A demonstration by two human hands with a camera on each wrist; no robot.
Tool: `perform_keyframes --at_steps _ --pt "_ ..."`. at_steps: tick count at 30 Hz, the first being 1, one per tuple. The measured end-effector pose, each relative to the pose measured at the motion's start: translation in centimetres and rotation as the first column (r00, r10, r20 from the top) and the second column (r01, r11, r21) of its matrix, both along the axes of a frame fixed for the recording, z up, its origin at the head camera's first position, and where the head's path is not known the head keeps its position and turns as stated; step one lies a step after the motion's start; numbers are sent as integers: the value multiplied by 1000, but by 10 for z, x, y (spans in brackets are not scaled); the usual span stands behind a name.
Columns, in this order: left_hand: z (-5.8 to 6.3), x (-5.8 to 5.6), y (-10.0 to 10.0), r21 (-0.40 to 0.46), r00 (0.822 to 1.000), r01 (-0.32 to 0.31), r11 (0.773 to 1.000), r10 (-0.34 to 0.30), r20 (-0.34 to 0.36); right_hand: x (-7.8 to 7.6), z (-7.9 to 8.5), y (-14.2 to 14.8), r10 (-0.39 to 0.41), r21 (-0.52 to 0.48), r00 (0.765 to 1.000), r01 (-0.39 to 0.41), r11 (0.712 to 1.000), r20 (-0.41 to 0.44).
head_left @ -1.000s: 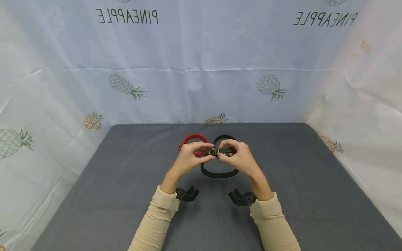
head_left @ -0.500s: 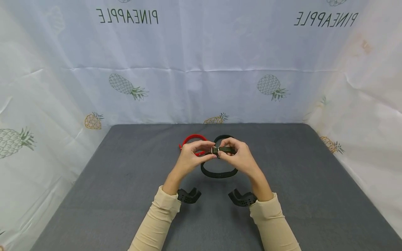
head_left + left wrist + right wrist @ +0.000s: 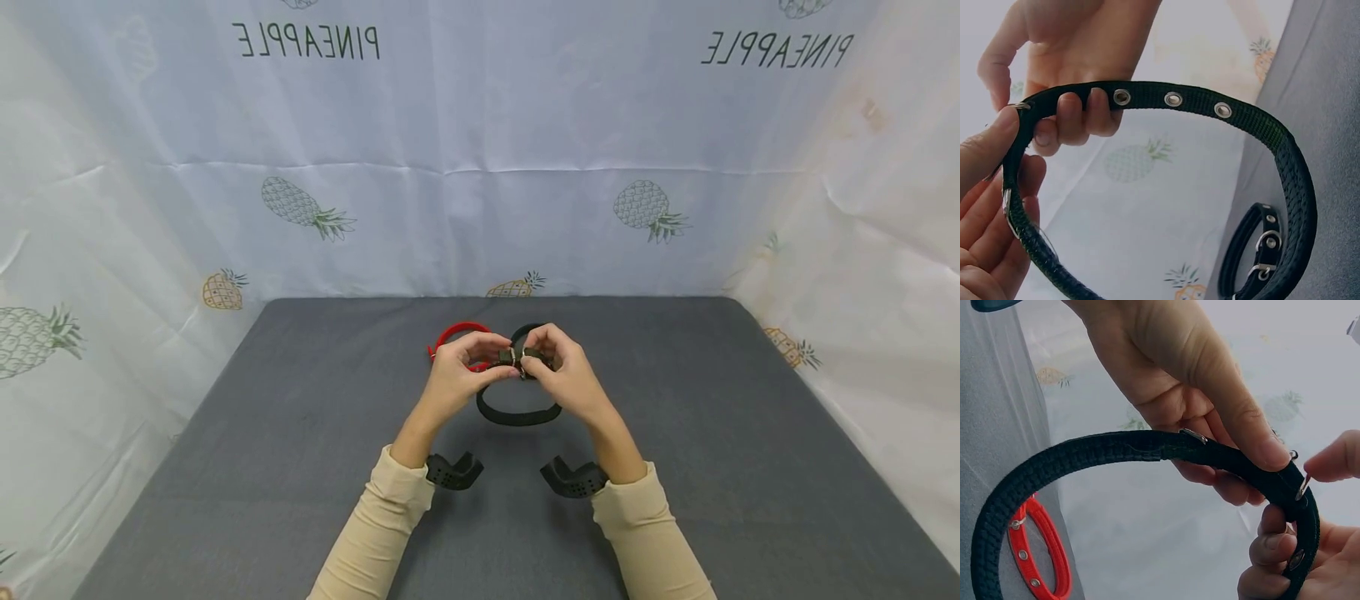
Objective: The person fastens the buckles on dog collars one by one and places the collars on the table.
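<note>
A dark green pet collar (image 3: 517,418) is held up above the table, its loop hanging below the hands. The left hand (image 3: 457,367) pinches it near metal hardware, its thumb pressed on the strap in the right wrist view. My right hand (image 3: 564,371) grips the strap end just beside, its fingers curled round the band close to the eyelets (image 3: 1173,99) in the left wrist view. Thumb and fingers of the right hand (image 3: 1272,565) are close to a metal ring (image 3: 1302,487). The hands partly hide the buckle area.
A red collar (image 3: 453,327) lies on the grey table (image 3: 300,433) behind the left hand. A second dark collar (image 3: 1267,247), buckled, lies behind the right hand. Black wrist mounts (image 3: 454,472) hang under both forearms. A white pineapple-print cloth (image 3: 480,233) stands behind.
Both hands have shifted up slightly, the left a little rightward and the right a little leftward. The strap between the right fingers has changed position, and the hanging loop has moved slightly left.
</note>
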State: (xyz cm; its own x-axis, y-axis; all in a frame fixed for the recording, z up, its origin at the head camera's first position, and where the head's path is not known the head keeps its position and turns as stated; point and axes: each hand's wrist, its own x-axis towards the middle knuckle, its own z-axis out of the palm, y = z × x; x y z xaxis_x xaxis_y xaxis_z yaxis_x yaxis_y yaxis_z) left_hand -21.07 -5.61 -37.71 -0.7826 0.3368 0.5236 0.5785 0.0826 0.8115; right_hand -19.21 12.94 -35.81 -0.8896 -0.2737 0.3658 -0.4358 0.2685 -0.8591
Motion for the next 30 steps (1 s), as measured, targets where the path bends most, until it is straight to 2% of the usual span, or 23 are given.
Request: perform_keyframes --at_steps 4,11,16,21,24,30 --pt "0 -1 0 22 999 -7 1000 6 37 0 1 -1 14 -37 1000 -13 999 27" --pt "1 -2 -3 -35 999 11 999 -9 40 1 2 -1 -8 -70 998 12 997 57" --pt "3 -2 -6 -61 999 40 997 -41 -5 0 3 0 -21 -62 998 25 998 60" --pt "4 -2 -7 -91 996 51 995 -57 -65 0 3 2 -7 -43 1000 8 999 30" --pt "4 -3 -8 -90 995 51 995 -58 -76 1 3 3 9 -27 1000 -8 1000 21" --pt "5 0 -9 -50 1000 29 998 -29 -2 2 4 3 65 -39 997 -63 997 50"
